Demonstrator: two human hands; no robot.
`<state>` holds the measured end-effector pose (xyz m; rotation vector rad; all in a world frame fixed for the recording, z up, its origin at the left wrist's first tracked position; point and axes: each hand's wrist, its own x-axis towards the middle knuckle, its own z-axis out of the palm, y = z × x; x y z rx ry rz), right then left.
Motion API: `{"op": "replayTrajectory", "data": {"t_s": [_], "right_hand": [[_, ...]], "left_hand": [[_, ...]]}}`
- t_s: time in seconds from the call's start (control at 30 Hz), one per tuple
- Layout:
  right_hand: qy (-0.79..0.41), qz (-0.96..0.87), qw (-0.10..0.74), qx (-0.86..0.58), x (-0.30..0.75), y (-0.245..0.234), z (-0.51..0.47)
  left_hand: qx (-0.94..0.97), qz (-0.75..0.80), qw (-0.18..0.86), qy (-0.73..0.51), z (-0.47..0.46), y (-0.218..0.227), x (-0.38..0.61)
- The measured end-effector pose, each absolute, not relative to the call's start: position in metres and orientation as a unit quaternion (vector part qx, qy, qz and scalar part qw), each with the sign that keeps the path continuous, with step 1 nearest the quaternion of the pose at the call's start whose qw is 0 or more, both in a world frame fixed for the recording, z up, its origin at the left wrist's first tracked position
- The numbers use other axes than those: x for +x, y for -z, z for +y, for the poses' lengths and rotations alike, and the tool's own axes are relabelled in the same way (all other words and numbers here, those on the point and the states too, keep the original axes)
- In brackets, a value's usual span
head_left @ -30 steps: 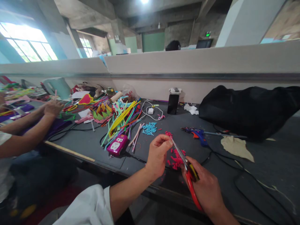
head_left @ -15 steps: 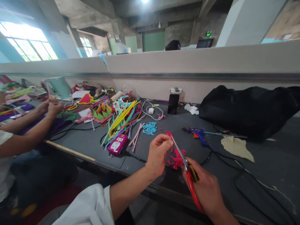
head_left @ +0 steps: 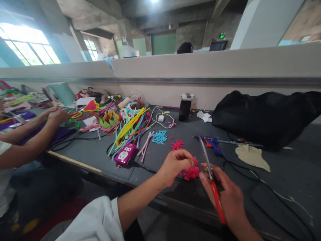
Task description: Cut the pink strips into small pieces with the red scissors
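Note:
My right hand grips red-handled scissors, their blades pointing up and away toward the blue glue gun. My left hand hovers with its fingers pinched together just left of a small heap of red cut pieces on the dark table. What the fingers pinch is too small to make out. A second little cluster of red pieces lies farther back, and light blue cut pieces lie left of it.
A bundle of coloured pipe cleaners, a pink case, a white cable and a dark bottle lie behind. A black bag fills the right. Another person's hands work at the far left.
The scissors have swung right and upright, away from my left hand. My left hand dropped lower toward the red heap. The other person's hands shifted slightly.

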<state>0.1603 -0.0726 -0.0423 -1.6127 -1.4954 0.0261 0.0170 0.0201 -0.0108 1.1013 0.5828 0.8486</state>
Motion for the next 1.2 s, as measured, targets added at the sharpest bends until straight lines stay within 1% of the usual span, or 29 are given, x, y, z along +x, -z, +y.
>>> {"op": "replayTrajectory", "data": {"t_s": [0.1, 0.17, 0.33, 0.4, 0.47, 0.57, 0.63, 0.67, 0.7, 0.73, 0.77, 0.8, 0.87, 0.97, 1.03, 1.07, 1.1, 1.2], "right_hand": [[-0.025, -0.598, 0.476, -0.644, 0.164, 0.039, -0.073], [-0.041, -0.595, 0.482, -0.642, 0.166, 0.041, -0.073], [-0.058, -0.588, 0.484, -0.645, 0.167, 0.047, -0.073], [-0.062, -0.586, 0.483, -0.647, 0.167, 0.048, -0.073], [-0.049, -0.580, 0.483, -0.654, 0.167, 0.046, -0.071], [-0.021, -0.566, 0.472, -0.675, 0.169, 0.044, -0.068], [-0.020, -0.564, 0.461, -0.685, 0.170, 0.043, -0.067], [-0.023, -0.564, 0.457, -0.688, 0.170, 0.042, -0.066], [-0.027, -0.562, 0.455, -0.690, 0.170, 0.042, -0.066], [-0.033, -0.559, 0.456, -0.692, 0.170, 0.041, -0.066], [-0.042, -0.556, 0.458, -0.693, 0.170, 0.040, -0.067], [-0.051, -0.552, 0.461, -0.693, 0.169, 0.039, -0.068], [-0.060, -0.547, 0.467, -0.692, 0.168, 0.037, -0.069], [-0.031, -0.552, 0.466, -0.691, 0.165, 0.040, -0.070], [-0.004, -0.566, 0.455, -0.687, 0.162, 0.047, -0.070], [0.016, -0.576, 0.451, -0.682, 0.161, 0.051, -0.070], [0.019, -0.591, 0.429, -0.683, 0.159, 0.055, -0.070], [0.009, -0.613, 0.375, -0.695, 0.154, 0.063, -0.070]], "left_hand": [[0.570, 0.261, 0.728, -0.280, 0.018, 0.019, 0.020], [0.618, 0.252, 0.706, -0.239, 0.017, 0.023, 0.021], [0.688, 0.249, 0.647, -0.216, 0.016, 0.024, 0.021], [0.728, 0.247, 0.597, -0.228, 0.015, 0.024, 0.021], [0.790, 0.244, 0.495, -0.269, 0.013, 0.024, 0.021], [0.886, 0.219, 0.241, -0.331, 0.010, 0.025, 0.023], [0.916, 0.192, 0.097, -0.339, 0.008, 0.027, 0.023], [0.922, 0.181, 0.053, -0.339, 0.007, 0.028, 0.024], [0.923, 0.175, 0.030, -0.341, 0.006, 0.028, 0.024], [0.922, 0.172, 0.029, -0.347, 0.005, 0.029, 0.024], [0.917, 0.173, 0.052, -0.356, 0.005, 0.028, 0.025], [0.905, 0.183, 0.098, -0.372, 0.004, 0.027, 0.025], [0.847, 0.231, 0.251, -0.407, 0.005, 0.022, 0.025], [0.653, 0.308, 0.527, -0.448, 0.011, 0.012, 0.022], [0.516, 0.308, 0.638, -0.482, 0.016, 0.006, 0.020], [0.465, 0.296, 0.668, -0.500, 0.018, 0.005, 0.020], [0.427, 0.284, 0.685, -0.517, 0.019, 0.004, 0.019], [0.369, 0.255, 0.707, -0.547, 0.020, 0.002, 0.018]]}}
